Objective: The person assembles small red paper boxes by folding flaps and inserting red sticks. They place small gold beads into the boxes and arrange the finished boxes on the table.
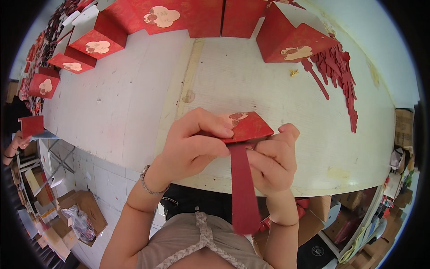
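Note:
Close in front of my chest, over the near part of the table, my left hand [190, 143] grips a red paper box [254, 126] with a pale flower-shaped patch on it. Its thumb and fingers pinch the box's left side. A dark red strip [245, 193] hangs down from the lower edge of the box, wide and rounded at its bottom end. My right hand [275, 163] is closed at the strip's top, where it meets the box. The fingers hide how strip and box join.
Red boxes with flower patches line the table's far edge, including an open-topped box [298, 40] at right. Beside it lies a heap of dark red strips [336, 67] and a small gold bit [294, 73]. Another person's hand [19, 141] holds a red piece at far left. A carton [92, 210] stands on the floor.

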Demonstrator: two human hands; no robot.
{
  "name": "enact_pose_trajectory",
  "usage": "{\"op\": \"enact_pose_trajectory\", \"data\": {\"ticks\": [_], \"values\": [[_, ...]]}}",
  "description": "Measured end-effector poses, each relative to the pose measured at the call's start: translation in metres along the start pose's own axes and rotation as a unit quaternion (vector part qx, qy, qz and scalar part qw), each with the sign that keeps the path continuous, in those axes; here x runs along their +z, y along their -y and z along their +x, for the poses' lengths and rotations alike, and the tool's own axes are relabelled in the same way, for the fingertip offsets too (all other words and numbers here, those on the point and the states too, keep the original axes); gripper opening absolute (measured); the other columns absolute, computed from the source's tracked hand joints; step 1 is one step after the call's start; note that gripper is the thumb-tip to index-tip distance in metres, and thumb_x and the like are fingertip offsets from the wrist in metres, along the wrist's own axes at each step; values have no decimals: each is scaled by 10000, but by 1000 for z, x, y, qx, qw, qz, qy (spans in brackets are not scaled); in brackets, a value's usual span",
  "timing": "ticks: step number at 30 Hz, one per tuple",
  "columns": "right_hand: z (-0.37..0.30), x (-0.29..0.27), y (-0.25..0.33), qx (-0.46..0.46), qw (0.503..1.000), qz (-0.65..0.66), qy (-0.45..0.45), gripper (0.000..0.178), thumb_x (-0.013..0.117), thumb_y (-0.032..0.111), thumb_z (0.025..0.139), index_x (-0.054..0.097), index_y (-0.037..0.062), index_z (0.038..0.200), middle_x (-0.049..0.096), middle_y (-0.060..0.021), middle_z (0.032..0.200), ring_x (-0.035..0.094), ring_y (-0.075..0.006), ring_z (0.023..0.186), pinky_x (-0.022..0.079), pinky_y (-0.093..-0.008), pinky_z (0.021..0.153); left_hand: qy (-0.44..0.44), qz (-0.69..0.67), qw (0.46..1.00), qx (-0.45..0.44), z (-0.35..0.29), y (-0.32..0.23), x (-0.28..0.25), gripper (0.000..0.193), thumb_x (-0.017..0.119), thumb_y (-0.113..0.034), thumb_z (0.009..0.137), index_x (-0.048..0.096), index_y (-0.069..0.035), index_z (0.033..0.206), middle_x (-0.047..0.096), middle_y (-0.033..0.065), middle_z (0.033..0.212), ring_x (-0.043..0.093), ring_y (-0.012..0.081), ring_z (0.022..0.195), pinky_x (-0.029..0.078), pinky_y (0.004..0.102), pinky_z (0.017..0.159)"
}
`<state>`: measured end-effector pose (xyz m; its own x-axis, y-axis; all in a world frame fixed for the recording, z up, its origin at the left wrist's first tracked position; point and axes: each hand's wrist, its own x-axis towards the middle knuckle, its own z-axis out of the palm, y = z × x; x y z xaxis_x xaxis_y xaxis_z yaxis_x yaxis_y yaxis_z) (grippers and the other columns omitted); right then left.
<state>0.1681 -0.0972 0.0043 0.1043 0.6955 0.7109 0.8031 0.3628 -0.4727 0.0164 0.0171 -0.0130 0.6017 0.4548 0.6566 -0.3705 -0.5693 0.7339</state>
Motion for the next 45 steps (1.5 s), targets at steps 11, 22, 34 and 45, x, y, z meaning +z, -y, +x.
{"op": "enact_pose_trajectory", "data": {"ticks": [11,22,34,45], "values": [[1,-2,7,18,999,-29,28,302,773,111,591,717,212,870,502,84,824,454,-103,746,291,-346,885,-16,-35,997,-73,-4,-5,0,396,747,32,706,570,-34,1054,634,107,965,607,265,854,511,351,750],[9,1,14,26,996,-83,13,266,803,88,592,677,115,824,489,19,794,463,-194,746,330,-350,731,-3,-62,986,-156,-11,-9,-1,343,650,-117,872,440,7,1113,601,172,1008,613,257,951,505,343,831],[16,9,-8,103,990,91,10,225,808,169,622,653,129,779,613,23,812,537,-160,757,324,-325,809,63,433,878,192,43,-33,-42,218,701,-72,622,703,-74,840,635,53,755,609,209,690,517,291,601],[11,17,-4,77,989,123,-40,265,822,194,603,619,146,765,603,55,799,539,-146,754,316,-358,821,115,364,923,48,72,-27,-30,223,718,29,652,671,-46,857,634,58,856,609,190,650,481,269,551]]}}
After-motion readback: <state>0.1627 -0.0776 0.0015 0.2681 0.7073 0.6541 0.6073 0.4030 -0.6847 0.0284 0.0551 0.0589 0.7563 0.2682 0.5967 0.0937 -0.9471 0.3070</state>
